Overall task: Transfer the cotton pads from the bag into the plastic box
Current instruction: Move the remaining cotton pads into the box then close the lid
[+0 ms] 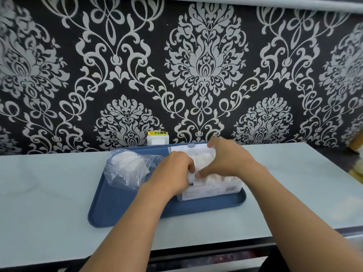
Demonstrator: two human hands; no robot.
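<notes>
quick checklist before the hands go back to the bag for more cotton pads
1. Plastic box sits inside the blue tray: ok.
2. Box lid open: ok.
3. Cotton pads already in the box: ok.
4. Left hand and right hand free: not ok, both grip pads at the box.
5. Bag on the tray with pads left inside: ok.
6. Bag mouth open: cannot tell.

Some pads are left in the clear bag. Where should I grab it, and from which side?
Pinch the bag at its loose crumpled film on the right, beside the left hand, coming from above. The pads bulge at the far left, so the slack film is free.
</notes>
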